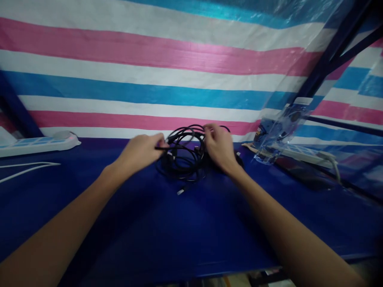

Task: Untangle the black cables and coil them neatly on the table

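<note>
A tangle of black cables (185, 171) lies near the back of the blue tabletop, its loops rising between my two hands. My left hand (143, 149) is closed on a black cable at the left of the tangle, the strand passing between thumb and fingers. At the right side, my right hand (218, 145) has its fingers curled round loops of the same black cables. A silver USB plug (180, 191) rests on the table in front of the pile. Other metal cable ends show among the loops, partly hidden.
A white power strip (38, 144) and a white cable (36, 164) lie at the left. On the right are clear plastic packaging (281, 129), another power strip (305, 154) and a dark flat object (305, 173). A striped sheet (149, 71) hangs behind the table (179, 239).
</note>
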Demonstrator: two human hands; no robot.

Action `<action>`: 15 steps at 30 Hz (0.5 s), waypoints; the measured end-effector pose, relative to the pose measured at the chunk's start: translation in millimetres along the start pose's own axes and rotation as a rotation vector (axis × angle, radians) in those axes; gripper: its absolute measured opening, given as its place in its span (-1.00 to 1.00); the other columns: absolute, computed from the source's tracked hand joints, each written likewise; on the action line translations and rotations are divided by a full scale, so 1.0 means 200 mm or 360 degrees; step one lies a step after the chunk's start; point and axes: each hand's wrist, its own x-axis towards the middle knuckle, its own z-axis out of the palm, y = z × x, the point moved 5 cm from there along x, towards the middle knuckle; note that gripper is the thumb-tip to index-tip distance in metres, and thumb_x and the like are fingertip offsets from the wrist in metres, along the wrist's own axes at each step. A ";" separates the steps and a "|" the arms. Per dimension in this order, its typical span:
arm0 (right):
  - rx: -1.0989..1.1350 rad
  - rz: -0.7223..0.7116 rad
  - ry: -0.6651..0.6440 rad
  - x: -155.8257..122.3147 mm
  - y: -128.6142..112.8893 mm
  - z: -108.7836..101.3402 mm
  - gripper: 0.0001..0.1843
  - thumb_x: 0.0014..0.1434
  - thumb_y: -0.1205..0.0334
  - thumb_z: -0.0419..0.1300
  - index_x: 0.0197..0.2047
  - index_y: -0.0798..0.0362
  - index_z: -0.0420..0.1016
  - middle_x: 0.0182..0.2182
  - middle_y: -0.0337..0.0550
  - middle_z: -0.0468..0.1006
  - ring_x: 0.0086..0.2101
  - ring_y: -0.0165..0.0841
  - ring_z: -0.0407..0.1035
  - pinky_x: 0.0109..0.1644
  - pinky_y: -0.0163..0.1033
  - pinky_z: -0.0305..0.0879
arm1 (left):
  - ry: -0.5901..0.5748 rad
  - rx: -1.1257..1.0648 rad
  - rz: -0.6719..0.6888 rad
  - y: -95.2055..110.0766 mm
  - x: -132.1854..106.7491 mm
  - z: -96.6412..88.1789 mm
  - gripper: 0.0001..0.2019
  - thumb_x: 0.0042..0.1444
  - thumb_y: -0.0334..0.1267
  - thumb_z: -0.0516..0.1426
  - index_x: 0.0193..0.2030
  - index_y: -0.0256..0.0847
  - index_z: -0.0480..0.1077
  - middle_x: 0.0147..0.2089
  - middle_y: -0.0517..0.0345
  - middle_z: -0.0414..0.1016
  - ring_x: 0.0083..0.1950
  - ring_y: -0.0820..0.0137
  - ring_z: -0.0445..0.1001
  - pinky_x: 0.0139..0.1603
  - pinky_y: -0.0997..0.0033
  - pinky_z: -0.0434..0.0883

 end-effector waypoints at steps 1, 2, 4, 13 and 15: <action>0.0028 -0.0024 0.0140 0.02 0.01 -0.06 -0.72 0.22 0.21 -0.05 -0.18 0.11 0.45 -0.50 -0.13 0.45 -0.49 -0.37 0.29 -0.36 -0.23 0.13 | 0.0204 -0.0003 -0.0149 -0.07 0.00 -0.06 -0.82 0.04 -0.14 0.03 -0.34 -0.13 0.41 -0.42 0.07 0.47 -0.37 0.20 0.43 -0.37 0.27 0.19; 0.0078 -0.0047 0.0271 0.03 0.02 -0.12 -0.74 0.20 0.22 -0.02 -0.19 0.11 0.45 -0.55 -0.17 0.43 -0.52 -0.39 0.28 -0.39 -0.24 0.13 | 0.0381 0.0010 -0.0277 -0.13 0.00 -0.12 -0.78 0.06 -0.10 0.02 -0.29 -0.13 0.41 -0.39 0.05 0.47 -0.32 0.16 0.44 -0.34 0.24 0.21; 0.0260 -0.0054 0.0429 0.05 0.06 -0.20 -0.79 0.15 0.23 0.05 -0.21 0.11 0.45 -0.61 -0.24 0.37 -0.57 -0.43 0.24 -0.43 -0.27 0.15 | 0.0577 0.0058 -0.0453 -0.26 -0.01 -0.19 -0.70 0.08 0.00 0.00 -0.20 -0.11 0.40 -0.36 0.01 0.46 -0.20 0.07 0.43 -0.25 0.12 0.23; 0.0546 -0.0049 0.1018 0.13 0.23 -0.45 -0.59 -0.08 0.60 0.02 -0.13 0.15 0.38 -0.15 0.08 0.48 -0.22 -0.31 0.44 -0.21 -0.18 0.35 | 0.0599 -0.0766 -0.0537 -0.38 0.03 -0.19 -0.68 -0.01 0.03 0.08 -0.21 -0.13 0.31 -0.42 0.08 0.38 -0.40 0.26 0.40 -0.30 0.15 0.31; 0.0503 0.0061 0.1197 0.15 0.34 -0.54 -0.55 -0.09 0.63 -0.04 -0.12 0.19 0.37 -0.14 0.14 0.46 -0.30 -0.34 0.46 -0.29 -0.21 0.35 | 0.0697 -0.1051 -0.0611 -0.44 0.02 -0.22 -0.78 0.10 -0.10 -0.04 -0.19 -0.14 0.23 -0.53 0.24 0.24 -0.60 0.49 0.20 -0.46 0.32 0.28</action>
